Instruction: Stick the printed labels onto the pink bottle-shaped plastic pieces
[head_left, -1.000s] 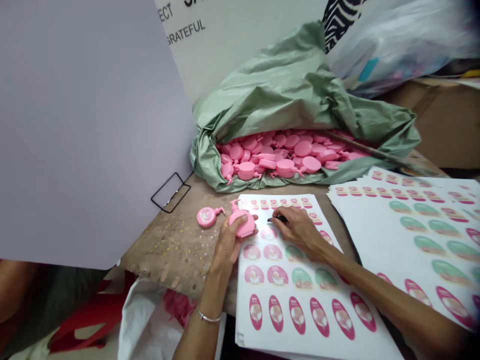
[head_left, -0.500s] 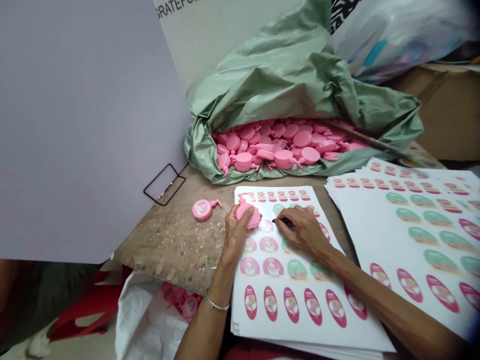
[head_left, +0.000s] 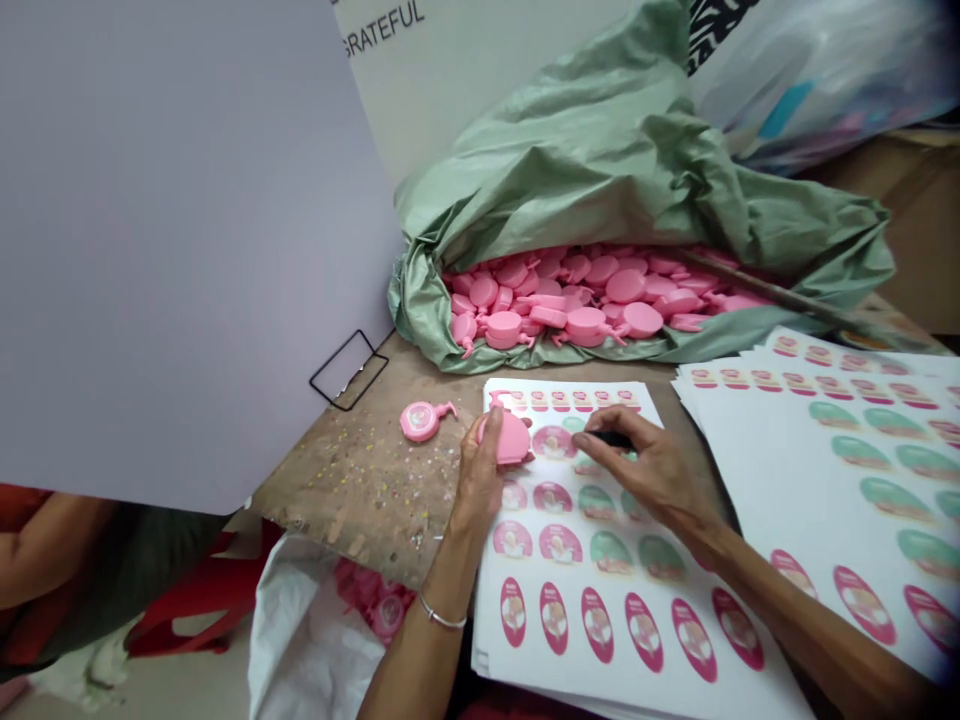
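My left hand grips a pink plastic pump-bottle-shaped piece just above the sticker sheet, and its spout is partly hidden behind my fingers. My right hand pinches a small black tool over the printed sticker sheet, close to the pink piece but apart from it. A matching pink piece with a round label lies on the wooden table to the left. Many bare pink pieces fill a crumpled green plastic bag.
A second stack of sticker sheets lies to the right. A pale board rises at left, with a black wire frame near its foot. Below the worn table edge are a white bag and a red stool. Another person's arm shows at far left.
My right hand and black tool have shifted right across the sheet. My left hand has turned the pink piece, so its spout shows less. The view has moved slightly.
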